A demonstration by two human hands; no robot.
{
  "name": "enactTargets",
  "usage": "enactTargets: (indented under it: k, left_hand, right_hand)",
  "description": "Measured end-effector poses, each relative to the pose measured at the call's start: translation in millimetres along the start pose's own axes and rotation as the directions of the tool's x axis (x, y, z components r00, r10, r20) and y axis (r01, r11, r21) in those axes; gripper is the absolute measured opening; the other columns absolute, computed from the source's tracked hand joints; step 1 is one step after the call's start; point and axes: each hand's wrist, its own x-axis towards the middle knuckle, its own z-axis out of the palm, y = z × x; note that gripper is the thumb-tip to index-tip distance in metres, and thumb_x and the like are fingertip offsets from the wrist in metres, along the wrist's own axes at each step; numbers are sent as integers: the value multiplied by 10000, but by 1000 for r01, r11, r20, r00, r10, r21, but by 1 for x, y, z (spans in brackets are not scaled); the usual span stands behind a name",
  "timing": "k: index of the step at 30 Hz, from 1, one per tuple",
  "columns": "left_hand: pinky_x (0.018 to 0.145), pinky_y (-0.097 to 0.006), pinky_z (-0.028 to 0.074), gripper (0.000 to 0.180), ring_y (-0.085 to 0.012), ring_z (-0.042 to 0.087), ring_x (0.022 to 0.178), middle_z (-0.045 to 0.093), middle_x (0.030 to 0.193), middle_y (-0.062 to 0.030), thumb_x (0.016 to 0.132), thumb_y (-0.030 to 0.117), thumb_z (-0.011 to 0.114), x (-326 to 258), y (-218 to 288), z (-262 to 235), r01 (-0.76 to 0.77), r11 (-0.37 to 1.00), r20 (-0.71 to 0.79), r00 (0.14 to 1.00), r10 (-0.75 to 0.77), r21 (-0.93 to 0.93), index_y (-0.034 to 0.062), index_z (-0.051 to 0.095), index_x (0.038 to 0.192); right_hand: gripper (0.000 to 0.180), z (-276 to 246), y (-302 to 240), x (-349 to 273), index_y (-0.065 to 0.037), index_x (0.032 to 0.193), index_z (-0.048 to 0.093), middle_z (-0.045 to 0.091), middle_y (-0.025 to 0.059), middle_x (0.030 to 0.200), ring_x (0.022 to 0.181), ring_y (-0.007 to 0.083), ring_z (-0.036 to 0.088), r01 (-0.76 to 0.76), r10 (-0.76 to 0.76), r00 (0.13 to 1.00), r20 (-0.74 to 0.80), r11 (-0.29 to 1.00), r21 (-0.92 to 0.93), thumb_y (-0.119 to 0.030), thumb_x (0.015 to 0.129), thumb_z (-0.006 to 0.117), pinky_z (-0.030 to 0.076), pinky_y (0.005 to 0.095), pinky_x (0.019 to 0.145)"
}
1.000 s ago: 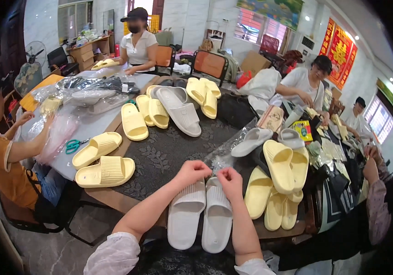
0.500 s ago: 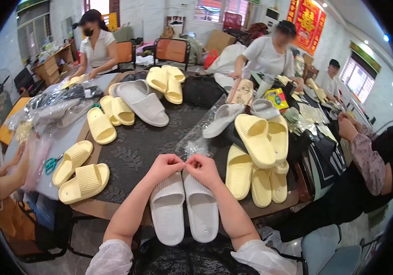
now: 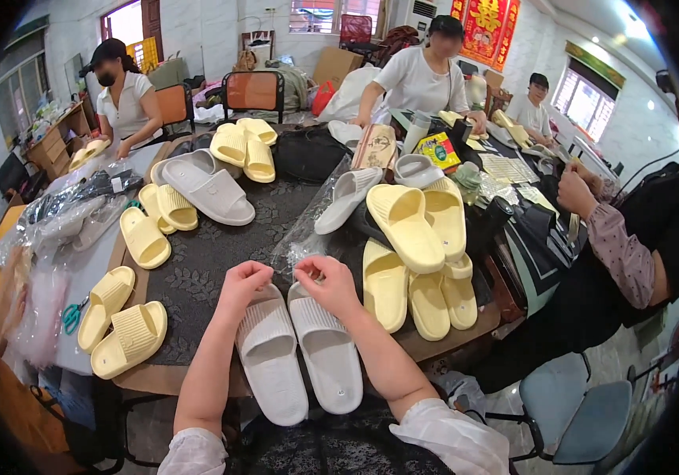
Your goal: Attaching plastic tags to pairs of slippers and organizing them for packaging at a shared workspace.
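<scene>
A pair of grey slippers lies side by side at the table's near edge, toes away from me: the left slipper (image 3: pixel 273 388) and the right slipper (image 3: pixel 331 380). Over the left one's toe is my left hand (image 3: pixel 246 283), thumb and fingers pinched together. My right hand (image 3: pixel 326 283) is above the other toe, its fingers curled into a pinch. A small gap separates the hands. Whatever the fingertips hold, if anything, is too small to make out. Just beyond them lies a heap of small clear plastic pieces (image 3: pixel 302 248).
Yellow slippers stand stacked on the right (image 3: pixel 407 229) and paired on the left (image 3: pixel 129 340), near teal-handled scissors (image 3: pixel 72 317). More grey slippers (image 3: pixel 211 190) lie farther back. Clear plastic bags (image 3: pixel 42 305) cover the left table. Other people work around it; a blue chair (image 3: pixel 557 396) stands at right.
My hands, which were together at the fingertips, have moved apart. The view has shifted, so the table appears farther left. The grey slippers remain at the near edge.
</scene>
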Motion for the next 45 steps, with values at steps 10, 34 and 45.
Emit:
enactTargets:
  k: [10,34,45]
  left_hand:
    - [594,-204,396,122,-58,495,631,557,706,36,889,176,658,2,0,-5,86,976,-63,993,-100,-199,86,622,816]
    - [1011,-434,412,583,-393,529,1147,575,1231,-215,735,62,663,-162,54,-280,467,204,-481,613,627,860,8,491,1290]
    - [688,-438,521,216,-348,666,759,675,779,-172,735,202,746,-116,26,-216,208,283,-293,907,303,936,16,664,806]
  right_hand:
    - [238,-40,-70,-105,-60,824,677,630,61,685,589,224,606,22,31,972,231,974,-224,-288,810,743,478,333,534]
    - [410,2,-43,-110,-39,697,619,626,149,608,578,331,641,120,82,948,307,804,-583,-427,821,671,505,436,557]
    - [337,-58,-91,-92,-70,604,629,557,95,520,479,276,581,317,-251,948,198,813,-488,-349,751,749,455,377,473]
